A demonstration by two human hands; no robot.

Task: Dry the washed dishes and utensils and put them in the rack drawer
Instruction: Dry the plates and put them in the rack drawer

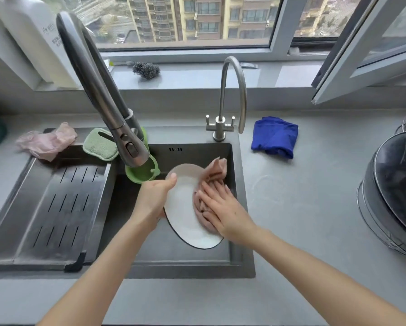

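Note:
A white plate with a dark rim (185, 208) is held tilted over the dark sink (197, 264). My left hand (153, 196) grips its left edge, thumb on the upper rim. My right hand (223, 208) lies flat, fingers spread, and presses a crumpled pink cloth (211, 182) against the plate's right half. Part of the cloth sticks up past the plate's top right edge. The rack drawer is not in view.
A slotted drain tray (54, 208) covers the sink's left side. A large pull-down faucet (108, 102) hangs close above the plate, a small tap (232, 97) behind it. Green sponge (101, 143), green cup (142, 172), pink gloves (46, 141), blue cloth (275, 136), stacked metal bowls (394, 194) on the right.

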